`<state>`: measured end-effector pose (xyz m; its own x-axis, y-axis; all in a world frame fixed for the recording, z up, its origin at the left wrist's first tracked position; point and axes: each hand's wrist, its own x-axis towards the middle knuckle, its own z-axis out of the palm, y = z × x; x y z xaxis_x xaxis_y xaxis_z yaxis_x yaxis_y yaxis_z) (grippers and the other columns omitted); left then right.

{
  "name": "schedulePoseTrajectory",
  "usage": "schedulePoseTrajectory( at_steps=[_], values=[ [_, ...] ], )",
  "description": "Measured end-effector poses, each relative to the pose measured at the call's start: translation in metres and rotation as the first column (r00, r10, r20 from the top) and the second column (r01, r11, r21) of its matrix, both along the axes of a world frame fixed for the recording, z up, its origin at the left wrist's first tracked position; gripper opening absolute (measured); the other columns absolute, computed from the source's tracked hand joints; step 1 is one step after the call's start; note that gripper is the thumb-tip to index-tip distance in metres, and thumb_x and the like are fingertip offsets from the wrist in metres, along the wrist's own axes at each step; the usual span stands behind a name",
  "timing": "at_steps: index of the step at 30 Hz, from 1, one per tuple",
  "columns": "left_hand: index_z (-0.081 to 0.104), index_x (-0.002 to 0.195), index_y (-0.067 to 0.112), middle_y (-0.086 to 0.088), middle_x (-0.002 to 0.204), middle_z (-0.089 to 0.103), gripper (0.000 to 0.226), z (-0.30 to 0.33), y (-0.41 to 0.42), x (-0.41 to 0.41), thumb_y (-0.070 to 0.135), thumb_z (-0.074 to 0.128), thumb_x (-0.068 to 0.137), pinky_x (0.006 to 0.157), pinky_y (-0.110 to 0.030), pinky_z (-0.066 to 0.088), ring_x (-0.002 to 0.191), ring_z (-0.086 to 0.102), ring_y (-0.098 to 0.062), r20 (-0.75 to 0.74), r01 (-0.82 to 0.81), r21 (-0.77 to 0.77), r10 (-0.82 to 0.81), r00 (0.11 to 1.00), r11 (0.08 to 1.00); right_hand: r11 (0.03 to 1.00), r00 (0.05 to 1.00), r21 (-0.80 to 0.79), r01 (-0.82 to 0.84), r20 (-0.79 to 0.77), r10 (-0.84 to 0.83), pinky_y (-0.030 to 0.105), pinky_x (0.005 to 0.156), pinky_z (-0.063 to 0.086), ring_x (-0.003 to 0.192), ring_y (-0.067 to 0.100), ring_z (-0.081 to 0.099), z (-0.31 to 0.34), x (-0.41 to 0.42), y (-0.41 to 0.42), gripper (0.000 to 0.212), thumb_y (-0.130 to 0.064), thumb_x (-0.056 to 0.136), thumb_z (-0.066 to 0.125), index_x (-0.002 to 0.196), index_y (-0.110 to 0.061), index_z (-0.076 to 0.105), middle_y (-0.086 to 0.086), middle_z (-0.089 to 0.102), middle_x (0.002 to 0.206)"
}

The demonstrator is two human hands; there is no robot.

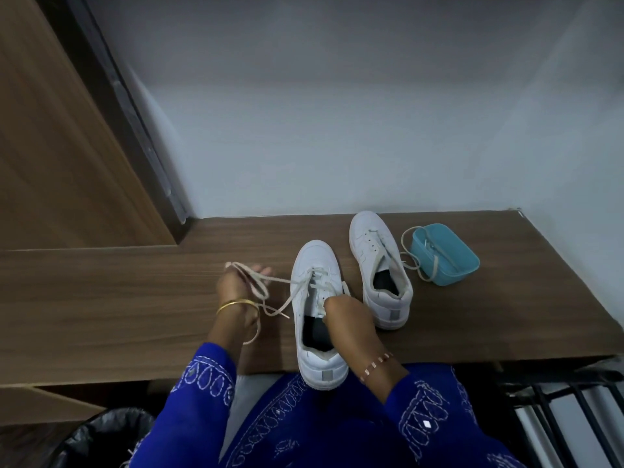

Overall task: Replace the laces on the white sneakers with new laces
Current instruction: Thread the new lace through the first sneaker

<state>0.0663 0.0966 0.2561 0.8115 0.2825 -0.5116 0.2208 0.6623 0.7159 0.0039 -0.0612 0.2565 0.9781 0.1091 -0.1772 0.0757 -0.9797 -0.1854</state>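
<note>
My right hand (344,315) pins the near sneaker (315,309) by its tongue so it can't slide, while my left hand (236,285) grips the lace (270,285), drawing it taut sideways.

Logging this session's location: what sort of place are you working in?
Probably an indoor room at home or in an office: a built-in wood-laminate counter against a plain pale wall, a wooden door to the left, and a bin lined with a black bag below.
</note>
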Motion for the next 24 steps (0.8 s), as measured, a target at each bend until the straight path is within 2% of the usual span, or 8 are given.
schedulePoseTrajectory(
  at_steps=[3,6,11,14,15,17,20,24],
  values=[
    [0.042,0.075,0.013,-0.004,0.061,0.035,0.029,-0.001,0.010,0.003,0.022,0.031,0.101,0.040,-0.021,0.049,0.032,0.036,-0.008,-0.026,-0.027,0.258,0.035,0.999,0.966,1.000,1.000,0.005,0.014,-0.010,-0.014,0.028,0.065,0.035,0.095,0.026,0.061,0.000,0.001,-0.002,0.017,-0.007,0.095,0.044,0.099,-0.006,0.060,0.011,0.064,0.102],
    [0.043,0.071,0.014,-0.006,0.058,0.040,0.024,-0.019,0.000,-0.002,0.016,0.044,0.095,0.034,-0.022,0.044,0.036,0.039,-0.012,-0.079,0.177,0.537,-0.159,0.984,0.825,0.999,1.000,0.025,0.029,-0.012,-0.029,0.029,0.068,0.038,0.098,0.027,0.061,0.001,0.002,-0.001,0.018,-0.007,0.095,0.043,0.102,-0.005,0.059,0.012,0.064,0.104],
    [0.056,0.070,0.014,-0.002,0.065,0.056,0.022,-0.045,-0.025,-0.014,0.024,0.056,0.089,0.062,-0.026,0.036,0.067,0.052,-0.019,-0.304,0.462,0.872,-0.561,0.770,0.161,1.000,1.000,0.013,0.024,0.002,-0.024,0.029,0.069,0.040,0.099,0.025,0.061,0.000,0.002,0.000,0.021,-0.006,0.095,0.043,0.109,-0.005,0.058,0.011,0.064,0.106],
    [0.043,0.057,0.019,0.005,0.055,0.045,0.036,-0.044,-0.027,-0.015,0.019,0.054,0.090,0.058,-0.026,0.029,0.063,0.046,-0.020,-0.346,0.412,0.911,-0.518,0.782,0.014,0.999,0.999,0.016,0.041,-0.022,-0.041,0.028,0.068,0.037,0.099,0.024,0.059,-0.003,0.003,-0.003,0.020,-0.010,0.096,0.042,0.105,-0.006,0.059,0.010,0.063,0.106],
    [0.041,0.055,0.018,0.004,0.054,0.043,0.038,-0.045,-0.026,-0.014,0.016,0.054,0.090,0.056,-0.026,0.030,0.061,0.044,-0.020,-0.301,0.381,0.923,-0.513,0.804,0.057,0.999,0.998,0.018,0.050,-0.037,-0.049,0.028,0.068,0.037,0.099,0.024,0.059,-0.004,0.004,-0.004,0.020,-0.012,0.096,0.042,0.104,-0.007,0.059,0.009,0.063,0.107],
    [0.046,0.056,0.017,0.002,0.056,0.046,0.036,-0.040,-0.021,-0.014,0.008,0.051,0.091,0.050,-0.021,0.037,0.058,0.043,-0.017,-0.120,0.313,0.866,-0.446,0.887,0.389,0.998,0.997,0.024,0.052,-0.049,-0.051,0.028,0.069,0.036,0.100,0.024,0.059,-0.005,0.006,-0.005,0.019,-0.013,0.096,0.043,0.103,-0.007,0.059,0.010,0.062,0.107],
    [0.048,0.067,0.014,-0.003,0.069,0.065,0.032,-0.022,-0.001,-0.009,0.000,0.038,0.094,0.061,-0.023,0.048,0.066,0.060,-0.016,0.130,0.203,0.394,-0.273,0.953,0.896,0.997,0.995,0.050,0.064,-0.083,-0.059,0.031,0.077,0.042,0.103,0.028,0.058,-0.002,0.005,-0.004,0.020,-0.013,0.096,0.043,0.105,-0.005,0.058,0.012,0.062,0.109],
    [0.042,0.076,0.012,-0.002,0.042,0.052,0.030,-0.004,0.018,-0.007,0.011,0.022,0.098,0.052,-0.031,0.056,0.041,0.058,-0.019,0.169,0.248,0.008,-0.245,0.955,0.969,0.991,0.997,0.110,0.076,-0.041,-0.072,0.033,0.070,0.037,0.098,0.034,0.059,-0.001,0.002,-0.004,0.019,-0.010,0.095,0.042,0.102,-0.001,0.058,0.018,0.062,0.104]
  ],
)
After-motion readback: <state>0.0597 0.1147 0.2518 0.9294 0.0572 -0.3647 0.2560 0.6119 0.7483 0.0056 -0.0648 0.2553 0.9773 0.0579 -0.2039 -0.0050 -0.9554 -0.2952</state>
